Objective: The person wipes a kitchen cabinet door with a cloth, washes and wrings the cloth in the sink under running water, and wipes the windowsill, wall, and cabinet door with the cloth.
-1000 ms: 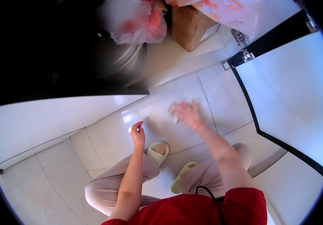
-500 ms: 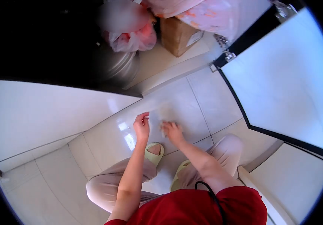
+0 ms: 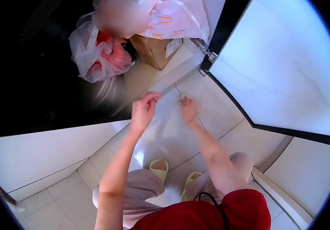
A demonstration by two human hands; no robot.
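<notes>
My left hand [image 3: 143,113] is raised in front of the open cabinet, its fingers curled together towards the thumb. Whether anything small sits in that pinch is hidden. Further right, my right hand [image 3: 188,110] reaches forward over the tiles, smeared by motion. At its fingertips shows a small pale beige thing [image 3: 182,98], too blurred to name. Ahead of both hands, a clear plastic bag with red contents [image 3: 111,61] rests inside the cabinet, beside a brown cardboard box [image 3: 149,50].
A white bag with orange print [image 3: 180,19] lies on the box. A round metal vessel [image 3: 109,94] stands in shadow. The cabinet door [image 3: 276,73] hangs open at right; a white panel [image 3: 53,157] is at left. Pale floor tiles [image 3: 169,134] lie below.
Both hands have moved forward, closer to the cabinet, and the right one has also shifted right. The head view has tilted, so the cabinet's inside shows more.
</notes>
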